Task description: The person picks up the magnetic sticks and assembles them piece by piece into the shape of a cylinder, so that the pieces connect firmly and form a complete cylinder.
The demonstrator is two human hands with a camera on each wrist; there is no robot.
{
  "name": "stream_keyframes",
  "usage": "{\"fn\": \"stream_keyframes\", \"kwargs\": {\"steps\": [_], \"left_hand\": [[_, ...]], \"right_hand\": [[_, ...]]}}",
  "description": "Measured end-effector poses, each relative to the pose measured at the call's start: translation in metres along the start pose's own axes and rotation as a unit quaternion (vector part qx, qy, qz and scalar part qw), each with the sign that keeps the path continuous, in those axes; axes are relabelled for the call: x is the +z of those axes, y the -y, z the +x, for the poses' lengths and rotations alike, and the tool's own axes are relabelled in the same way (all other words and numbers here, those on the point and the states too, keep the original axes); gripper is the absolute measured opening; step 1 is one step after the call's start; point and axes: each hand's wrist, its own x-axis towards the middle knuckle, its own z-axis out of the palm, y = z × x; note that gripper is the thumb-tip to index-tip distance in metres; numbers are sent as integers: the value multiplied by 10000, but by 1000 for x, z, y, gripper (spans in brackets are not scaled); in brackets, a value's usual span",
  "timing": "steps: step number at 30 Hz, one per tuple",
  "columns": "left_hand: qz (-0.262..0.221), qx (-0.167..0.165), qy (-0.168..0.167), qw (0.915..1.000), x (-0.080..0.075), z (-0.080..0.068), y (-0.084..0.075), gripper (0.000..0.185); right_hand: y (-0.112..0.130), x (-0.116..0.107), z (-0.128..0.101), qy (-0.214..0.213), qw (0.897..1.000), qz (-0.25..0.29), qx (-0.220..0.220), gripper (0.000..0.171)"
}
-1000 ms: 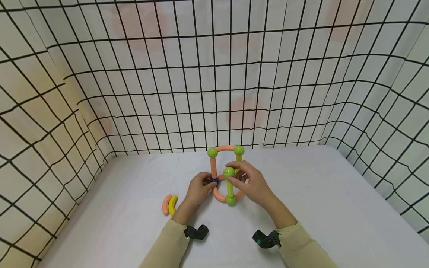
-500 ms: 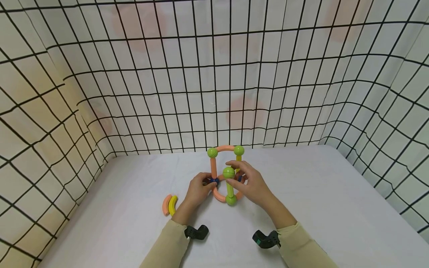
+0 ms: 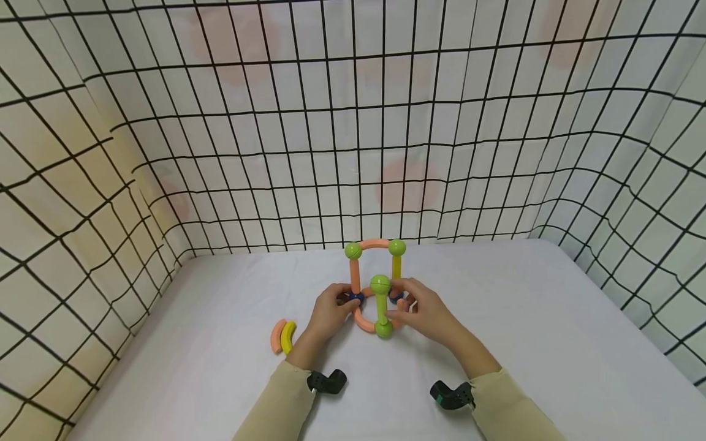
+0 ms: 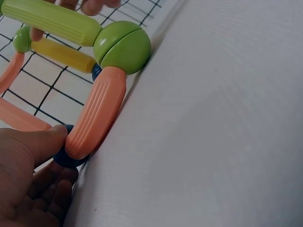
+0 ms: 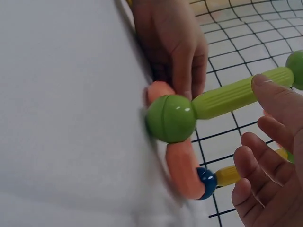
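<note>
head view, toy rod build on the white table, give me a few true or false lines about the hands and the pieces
1. The left hand touches the dark blue ball at the structure's base. True.
2. The upright green rod has a green ball at each end. True.
3. The right hand lies flat on the table, far from the structure. False: its fingers are at the green rod.
4. Two loose curved pieces, one orange and one yellow, lie to the left of the left hand. True.
5. The balls atop the far arch are blue. False: both are green.
6. The table is covered in black cloth. False: it is white.
</note>
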Motion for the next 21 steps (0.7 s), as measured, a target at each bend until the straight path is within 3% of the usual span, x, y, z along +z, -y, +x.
{"fn": "stream_keyframes", "kwargs": {"steps": [9, 21], "left_hand": [[58, 69, 6, 10000, 2, 1, 0, 34], [98, 48, -6, 9999, 2, 1, 2, 34]], "right_hand": [[-20, 14, -6, 249, 9993, 47, 257, 39], [-26, 30, -9, 20, 9998, 158, 95, 18]]}}
